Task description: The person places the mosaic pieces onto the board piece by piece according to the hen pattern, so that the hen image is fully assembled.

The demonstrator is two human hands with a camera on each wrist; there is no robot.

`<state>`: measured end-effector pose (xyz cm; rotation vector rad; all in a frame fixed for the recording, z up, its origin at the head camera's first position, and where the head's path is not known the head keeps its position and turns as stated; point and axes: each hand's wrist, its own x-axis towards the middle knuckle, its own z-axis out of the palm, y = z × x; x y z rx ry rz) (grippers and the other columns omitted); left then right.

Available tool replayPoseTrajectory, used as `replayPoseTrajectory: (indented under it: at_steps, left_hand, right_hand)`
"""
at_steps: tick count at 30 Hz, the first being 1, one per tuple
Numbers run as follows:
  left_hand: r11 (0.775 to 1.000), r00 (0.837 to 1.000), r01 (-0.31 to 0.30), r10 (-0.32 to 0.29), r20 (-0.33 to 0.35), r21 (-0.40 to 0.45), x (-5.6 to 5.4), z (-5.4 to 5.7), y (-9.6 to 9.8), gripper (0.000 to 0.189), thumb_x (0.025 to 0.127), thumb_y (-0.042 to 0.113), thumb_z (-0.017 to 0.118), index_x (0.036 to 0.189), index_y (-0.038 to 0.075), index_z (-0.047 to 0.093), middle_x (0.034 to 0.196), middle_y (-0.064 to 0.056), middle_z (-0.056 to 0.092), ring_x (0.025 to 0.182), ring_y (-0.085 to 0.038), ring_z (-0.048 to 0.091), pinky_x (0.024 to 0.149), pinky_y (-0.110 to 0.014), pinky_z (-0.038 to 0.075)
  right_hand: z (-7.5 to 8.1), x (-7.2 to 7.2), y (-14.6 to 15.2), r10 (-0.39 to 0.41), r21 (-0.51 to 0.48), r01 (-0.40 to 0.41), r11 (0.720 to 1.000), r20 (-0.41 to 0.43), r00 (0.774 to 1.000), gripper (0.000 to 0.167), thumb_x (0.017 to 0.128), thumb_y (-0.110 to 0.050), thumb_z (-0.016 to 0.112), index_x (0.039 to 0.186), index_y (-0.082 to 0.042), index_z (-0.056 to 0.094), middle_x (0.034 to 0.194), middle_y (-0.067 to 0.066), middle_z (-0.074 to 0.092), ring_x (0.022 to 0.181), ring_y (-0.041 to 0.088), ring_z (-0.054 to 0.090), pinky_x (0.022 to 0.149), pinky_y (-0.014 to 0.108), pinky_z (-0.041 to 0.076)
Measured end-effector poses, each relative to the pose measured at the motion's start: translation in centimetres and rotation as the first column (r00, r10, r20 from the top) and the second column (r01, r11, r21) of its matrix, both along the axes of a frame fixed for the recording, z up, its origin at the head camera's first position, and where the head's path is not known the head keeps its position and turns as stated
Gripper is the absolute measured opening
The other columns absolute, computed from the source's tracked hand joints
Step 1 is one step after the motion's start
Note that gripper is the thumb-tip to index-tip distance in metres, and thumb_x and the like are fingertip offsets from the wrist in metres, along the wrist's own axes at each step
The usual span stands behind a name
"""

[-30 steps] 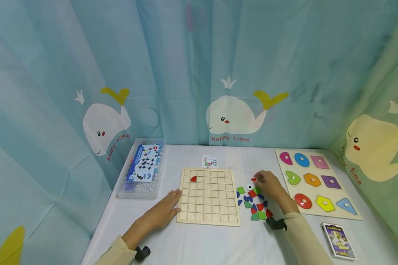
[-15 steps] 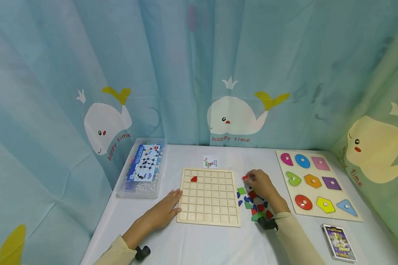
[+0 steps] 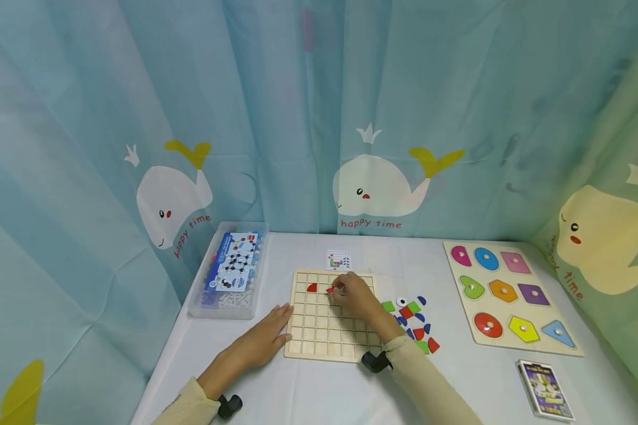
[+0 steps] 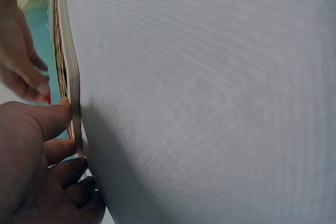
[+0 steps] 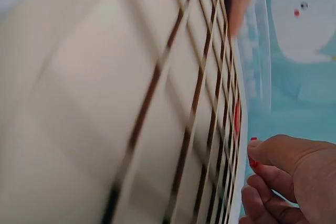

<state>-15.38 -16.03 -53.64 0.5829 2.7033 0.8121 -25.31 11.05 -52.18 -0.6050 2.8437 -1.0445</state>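
Observation:
My right hand (image 3: 355,298) pinches a small red piece (image 3: 330,290) between thumb and fingertips, above the upper middle of a wooden grid board (image 3: 321,336). In the right wrist view the red piece (image 5: 253,153) shows at the thumb tip; its full outline is hidden by the fingers. A red quarter-circle piece (image 3: 312,287) lies in a cell near the board's upper left. My left hand (image 3: 263,339) rests on the table, its fingertips touching the board's left edge. The left wrist view has that thumb (image 4: 55,119) against the board's rim (image 4: 71,61).
Loose green, red and blue pieces (image 3: 407,312) lie right of the board. A small pattern card (image 3: 338,260) is behind it. A clear plastic box (image 3: 230,268) stands at left. To the right are a shape puzzle board (image 3: 510,307) and a card pack (image 3: 545,389).
My right hand has carried the red piece leftward from the loose pieces to over the grid board, uncovering those pieces. My left hand stays at the board's edge.

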Motion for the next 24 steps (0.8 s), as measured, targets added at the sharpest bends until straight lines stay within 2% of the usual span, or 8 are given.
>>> replayPoseTrajectory:
  at_steps: [5, 11, 18, 24]
  left_hand:
    - [1.000, 1.000, 0.009, -0.009, -0.014, -0.009, -0.1, -0.2, -0.1, 0.064, 0.112, 0.027, 0.052, 0.165, -0.001, 0.029, 0.172, -0.020, 0.026, 0.160, -0.041, 0.022, 0.129, -0.056, 0.025]
    - [1.000, 1.000, 0.016, -0.016, -0.015, -0.014, -0.2, -0.3, -0.2, 0.064, 0.112, 0.028, 0.052, 0.165, -0.001, 0.029, 0.172, -0.020, 0.027, 0.160, -0.042, 0.022, 0.129, -0.057, 0.025]
    - [1.000, 0.999, 0.025, -0.025, -0.040, -0.012, -0.1, -0.5, -0.2, 0.064, 0.112, 0.027, 0.053, 0.164, -0.002, 0.031, 0.171, -0.021, 0.029, 0.159, -0.044, 0.025, 0.127, -0.060, 0.027]
    - [1.000, 0.999, 0.022, -0.023, -0.043, -0.009, 0.0, -0.3, -0.1, 0.064, 0.111, 0.026, 0.054, 0.164, -0.003, 0.031, 0.171, -0.021, 0.029, 0.159, -0.044, 0.025, 0.127, -0.060, 0.027]
  right_hand:
    - [-0.3, 0.4, -3.4, 0.044, 0.023, -0.044, 0.999, -0.031, 0.999, 0.018, 0.097, -0.013, 0.078, 0.110, -0.002, 0.073, 0.105, 0.007, 0.065, 0.098, 0.024, 0.065, 0.088, 0.044, 0.058]
    - [-0.6, 0.8, -6.0, 0.081, 0.097, -0.073, 0.993, -0.083, 0.993, 0.019, 0.097, -0.020, 0.079, 0.109, -0.006, 0.076, 0.105, 0.004, 0.068, 0.100, 0.024, 0.065, 0.087, 0.048, 0.054]
    - [-1.0, 0.9, -7.1, 0.081, 0.177, -0.058, 0.982, -0.129, 0.988, 0.021, 0.095, -0.025, 0.082, 0.109, -0.010, 0.077, 0.102, 0.000, 0.068, 0.095, 0.019, 0.064, 0.074, 0.033, 0.043]
    - [-0.9, 0.9, -7.1, 0.078, 0.190, -0.049, 0.981, -0.145, 0.986, 0.022, 0.094, -0.026, 0.082, 0.109, -0.011, 0.076, 0.104, 0.000, 0.068, 0.098, 0.020, 0.065, 0.075, 0.034, 0.043]
